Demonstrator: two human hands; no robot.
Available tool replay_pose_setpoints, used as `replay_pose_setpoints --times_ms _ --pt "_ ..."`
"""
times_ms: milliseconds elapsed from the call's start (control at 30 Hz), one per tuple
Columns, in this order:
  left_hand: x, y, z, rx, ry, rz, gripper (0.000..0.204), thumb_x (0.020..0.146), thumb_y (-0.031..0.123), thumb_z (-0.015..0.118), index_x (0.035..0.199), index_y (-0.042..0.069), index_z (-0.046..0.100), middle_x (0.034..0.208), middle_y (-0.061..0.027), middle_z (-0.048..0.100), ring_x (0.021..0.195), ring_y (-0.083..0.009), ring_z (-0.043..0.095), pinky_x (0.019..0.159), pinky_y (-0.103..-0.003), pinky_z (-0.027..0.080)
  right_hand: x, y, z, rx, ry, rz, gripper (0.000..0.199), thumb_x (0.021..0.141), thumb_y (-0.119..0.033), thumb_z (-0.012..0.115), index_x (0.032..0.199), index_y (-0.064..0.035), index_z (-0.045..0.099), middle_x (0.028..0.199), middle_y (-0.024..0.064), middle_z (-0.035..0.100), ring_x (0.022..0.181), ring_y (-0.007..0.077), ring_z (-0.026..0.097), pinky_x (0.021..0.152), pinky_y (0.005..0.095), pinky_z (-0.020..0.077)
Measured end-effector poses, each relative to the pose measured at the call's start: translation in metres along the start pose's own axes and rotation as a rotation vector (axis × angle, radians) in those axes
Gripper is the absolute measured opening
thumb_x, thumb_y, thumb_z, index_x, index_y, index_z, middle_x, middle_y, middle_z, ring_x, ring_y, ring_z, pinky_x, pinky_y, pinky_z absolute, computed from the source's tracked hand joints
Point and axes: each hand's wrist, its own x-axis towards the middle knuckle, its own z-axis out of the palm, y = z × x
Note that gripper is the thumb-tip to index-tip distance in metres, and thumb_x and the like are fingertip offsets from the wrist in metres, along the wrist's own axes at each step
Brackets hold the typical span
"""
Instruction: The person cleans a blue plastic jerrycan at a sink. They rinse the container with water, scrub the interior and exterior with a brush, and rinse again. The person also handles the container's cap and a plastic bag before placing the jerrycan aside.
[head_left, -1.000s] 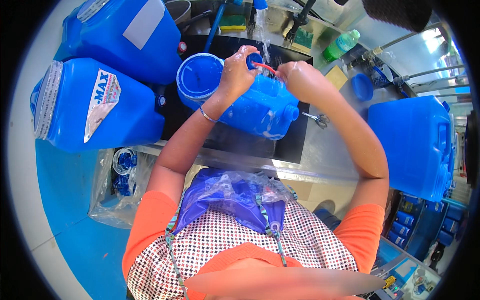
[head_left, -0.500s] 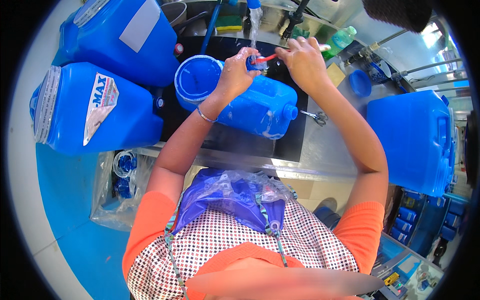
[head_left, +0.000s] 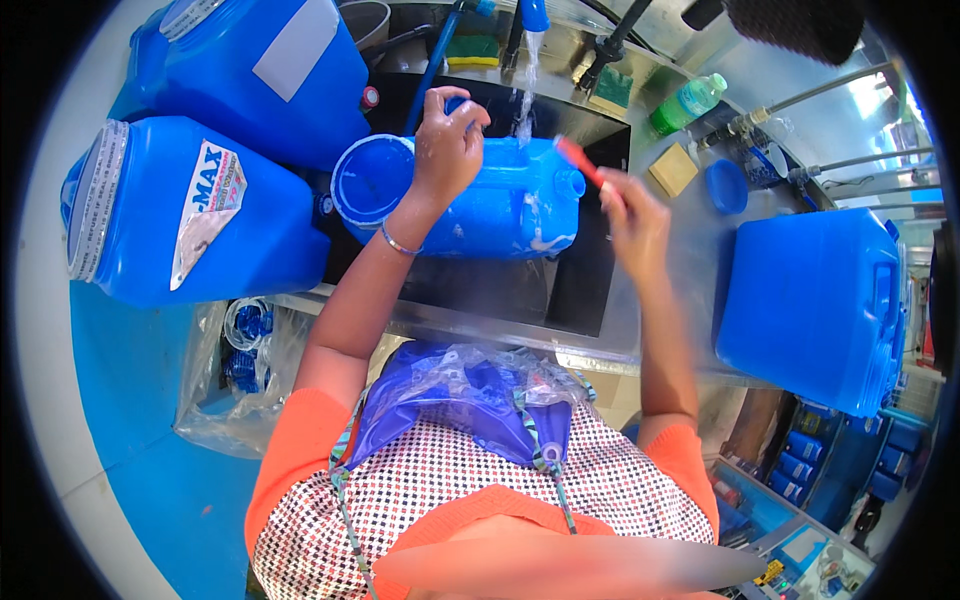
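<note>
Your left hand [head_left: 448, 150] is over the mouth end of the blue plastic jerrycan [head_left: 490, 222]; its curled fingers seem to pinch a small blue cap [head_left: 456, 104], though they hide most of it. Your right hand [head_left: 637, 222], at about 3 o'clock from the jerrycan's middle, grips a red brush [head_left: 580, 160], the head pointing toward 10 o'clock, just beside the narrow spout [head_left: 571, 185].

The jerrycan lies on its side in the black sink basin [head_left: 578, 292], its wide round mouth toward 9 o'clock and the spout toward 3, with white foam near its lower right end. Water runs from the blue faucet [head_left: 535, 16] at 1 o'clock, down to the jerrycan's far edge.

Around it you have a green-and-yellow sponge [head_left: 472, 50] at 12, a green bottle [head_left: 688, 105] at 2, a round blue lid [head_left: 726, 187] at 3, a large blue container [head_left: 800, 310] between 3 and 4, and a labelled blue container [head_left: 270, 220] at 9.
</note>
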Motion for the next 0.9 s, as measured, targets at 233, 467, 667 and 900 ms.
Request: replay_pose_setpoints --times_ms 233,467,667,900 --pt "-0.016 0.017 -0.016 0.011 -0.413 0.195 0.051 0.068 0.052 0.081 0.071 0.002 0.07 0.097 -0.0156 0.055 0.083 -0.0337 0.062 0.072 -0.04 0.052 -0.017 0.025 0.041 -0.171 0.245 0.01 0.015 0.087 -0.007 0.068 0.101 -0.0044 0.071 0.087 0.0149 0.07 0.07 0.026 0.068 0.065 0.0313 0.0518" --pt "-0.01 -0.004 -0.026 0.09 -0.474 0.157 0.052 0.072 0.05 0.079 0.075 -0.001 0.074 0.101 -0.0149 0.061 0.074 -0.0287 0.067 0.067 -0.035 0.055 0.01 0.023 0.018 -0.331 -0.083 0.205 0.013 0.088 -0.012 0.066 0.099 -0.0061 0.071 0.078 0.0149 0.069 0.069 0.0295 0.067 0.061 0.0362 0.0505" --pt "-0.006 -0.017 -0.026 0.165 -0.334 0.047 0.06 0.073 0.061 0.073 0.07 0.001 0.074 0.095 -0.0144 0.061 0.073 -0.0289 0.067 0.067 -0.038 0.056 0.014 0.031 0.048 0.346 -0.215 0.29 0.012 0.091 -0.011 0.064 0.097 -0.0012 0.069 0.064 0.008 0.061 0.056 0.0119 0.055 0.054 0.0283 0.044" --pt "-0.001 -0.023 -0.018 0.234 -0.288 -0.056 0.061 0.082 0.06 0.065 0.077 0.0 0.075 0.097 -0.0169 0.06 0.077 -0.0294 0.067 0.067 -0.038 0.056 -0.006 0.01 0.043 -0.102 -0.049 0.154 0.016 0.086 -0.011 0.069 0.102 -0.0089 0.069 0.071 0.0144 0.065 0.059 0.0287 0.063 0.055 0.0361 0.0475"
